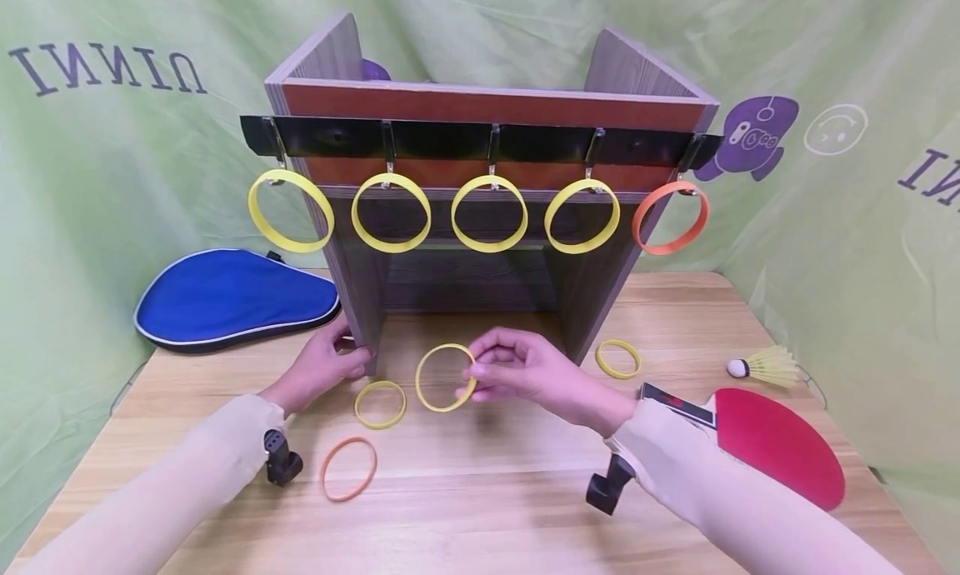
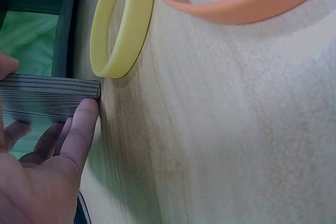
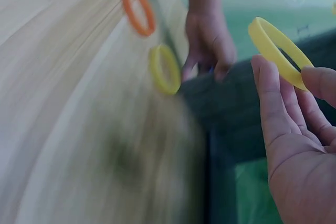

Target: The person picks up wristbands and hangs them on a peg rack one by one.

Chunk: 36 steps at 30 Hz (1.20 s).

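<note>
My right hand (image 1: 528, 373) pinches a yellow wristband (image 1: 417, 381) between thumb and fingers, above the table in front of a grey wood-grain stand (image 1: 352, 283). In the right wrist view the held band tilts up from the fingertips. Low on the stand's left side panel (image 2: 52, 90), my left hand (image 1: 324, 365) grips the front edge, thumb on one face and fingers on the other. Beside that panel's foot lies another yellow wristband (image 1: 380, 426), with an orange wristband (image 1: 348, 498) nearer the front. Several yellow wristbands (image 1: 489, 247) and one orange wristband (image 1: 671, 249) hang from a black hook strip (image 1: 438, 139).
Right of the stand lies one more yellow wristband (image 1: 618, 375). A red table tennis bat (image 1: 780, 446) is partly under the right sleeve, with a shuttlecock (image 1: 772, 367) behind it. The blue bat case (image 1: 232, 296) lies at back left. Green fabric (image 1: 112, 175) surrounds the table.
</note>
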Each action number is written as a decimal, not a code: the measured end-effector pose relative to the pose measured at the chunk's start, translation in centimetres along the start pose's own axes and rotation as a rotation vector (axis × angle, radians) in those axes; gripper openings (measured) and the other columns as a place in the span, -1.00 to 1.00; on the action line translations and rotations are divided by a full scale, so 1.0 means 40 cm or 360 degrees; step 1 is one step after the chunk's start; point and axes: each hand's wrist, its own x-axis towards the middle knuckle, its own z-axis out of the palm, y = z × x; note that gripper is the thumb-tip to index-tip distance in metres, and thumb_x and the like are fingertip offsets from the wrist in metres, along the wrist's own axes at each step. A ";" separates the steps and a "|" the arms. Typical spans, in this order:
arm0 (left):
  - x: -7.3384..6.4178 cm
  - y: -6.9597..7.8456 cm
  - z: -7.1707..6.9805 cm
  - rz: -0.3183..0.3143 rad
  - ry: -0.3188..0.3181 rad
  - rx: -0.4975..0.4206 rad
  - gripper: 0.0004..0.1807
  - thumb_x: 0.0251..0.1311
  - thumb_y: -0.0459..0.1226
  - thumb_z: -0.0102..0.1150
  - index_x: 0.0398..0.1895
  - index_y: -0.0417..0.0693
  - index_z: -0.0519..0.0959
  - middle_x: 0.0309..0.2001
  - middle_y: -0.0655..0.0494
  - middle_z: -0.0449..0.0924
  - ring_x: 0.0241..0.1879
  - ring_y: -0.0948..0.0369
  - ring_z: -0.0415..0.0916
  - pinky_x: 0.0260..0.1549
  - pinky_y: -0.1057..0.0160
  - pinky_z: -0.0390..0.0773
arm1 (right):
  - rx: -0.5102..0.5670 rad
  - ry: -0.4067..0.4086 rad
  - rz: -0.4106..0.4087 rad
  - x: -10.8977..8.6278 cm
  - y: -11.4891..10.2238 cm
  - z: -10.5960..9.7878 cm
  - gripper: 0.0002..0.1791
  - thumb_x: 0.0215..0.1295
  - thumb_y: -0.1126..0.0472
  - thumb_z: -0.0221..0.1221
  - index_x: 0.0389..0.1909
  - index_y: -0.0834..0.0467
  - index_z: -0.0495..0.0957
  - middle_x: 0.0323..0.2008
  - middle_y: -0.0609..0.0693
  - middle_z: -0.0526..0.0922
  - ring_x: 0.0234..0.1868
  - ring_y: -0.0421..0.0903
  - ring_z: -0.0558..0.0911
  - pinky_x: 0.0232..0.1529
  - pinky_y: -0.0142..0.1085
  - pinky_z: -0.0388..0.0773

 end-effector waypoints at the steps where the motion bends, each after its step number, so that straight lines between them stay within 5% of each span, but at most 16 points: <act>1: -0.001 0.000 0.000 0.0000 0.0002 -0.0002 -0.36 0.32 -0.37 0.23 0.46 -0.20 0.33 0.25 -0.40 0.48 0.18 -0.19 0.55 -0.17 0.34 0.73 | 0.0004 -0.0010 -0.0017 0.007 -0.010 0.012 -0.68 0.44 0.34 0.27 0.12 0.33 0.47 -0.13 0.12 0.72 -0.07 -0.06 0.84 0.16 0.03 0.71; 8: 0.000 0.003 0.002 0.0042 0.0028 0.0022 -0.43 0.30 -0.37 0.24 0.37 -0.25 0.40 0.18 -0.40 0.53 0.14 -0.16 0.59 -0.15 0.38 0.70 | -0.0029 -0.0112 -0.0151 0.047 -0.088 0.082 -0.72 0.44 0.41 0.23 0.11 0.36 0.49 -0.18 0.06 0.75 -0.12 -0.10 0.83 0.12 0.01 0.74; 18: 0.008 -0.016 -0.003 0.0264 0.0010 0.0029 -0.38 0.23 -0.38 0.33 0.38 -0.22 0.45 0.09 -0.14 0.65 -0.06 0.35 0.58 -0.05 0.41 0.62 | -0.0026 -0.0175 -0.0389 0.079 -0.201 0.158 -0.69 0.44 0.48 0.18 0.16 0.42 0.46 -0.02 0.39 0.71 -0.15 -0.17 0.79 0.12 0.05 0.73; 21: 0.007 -0.018 -0.004 0.0239 -0.0021 -0.0033 -0.29 0.26 -0.42 0.30 0.49 -0.12 0.36 -0.14 0.03 0.64 -0.28 0.36 0.54 -0.26 0.42 0.59 | 0.0001 -0.0156 -0.0421 0.084 -0.228 0.182 -0.67 0.44 0.47 0.19 0.16 0.40 0.47 -0.06 0.30 0.72 -0.18 -0.16 0.79 0.11 -0.01 0.74; 24: 0.005 -0.012 -0.002 0.0110 -0.0071 -0.0120 -0.42 0.30 -0.43 0.25 0.38 -0.05 0.40 -0.37 0.12 0.50 -0.44 0.28 0.44 -0.42 0.36 0.52 | 0.0040 -0.0128 -0.0457 0.090 -0.254 0.204 -0.71 0.43 0.45 0.22 0.13 0.35 0.49 -0.09 0.23 0.73 -0.21 -0.13 0.79 0.10 -0.04 0.75; 31: -0.001 -0.004 -0.003 0.0014 0.0028 0.0069 -0.44 0.36 -0.32 0.23 0.39 -0.24 0.37 0.21 -0.29 0.51 0.12 -0.08 0.53 -0.15 0.39 0.67 | 0.0009 -0.0009 -0.0584 0.114 -0.289 0.237 -0.74 0.42 0.42 0.25 0.07 0.28 0.52 0.00 0.32 0.76 -0.10 -0.17 0.81 0.12 -0.18 0.75; 36: 0.003 -0.003 0.000 0.0071 0.0014 0.0094 -0.46 0.34 -0.35 0.23 0.35 -0.26 0.38 0.22 -0.33 0.54 0.16 -0.12 0.54 -0.13 0.42 0.65 | 0.0127 0.0043 -0.0594 0.129 -0.298 0.253 -0.72 0.42 0.45 0.23 0.10 0.32 0.49 0.02 0.39 0.73 -0.15 -0.11 0.83 0.15 -0.14 0.74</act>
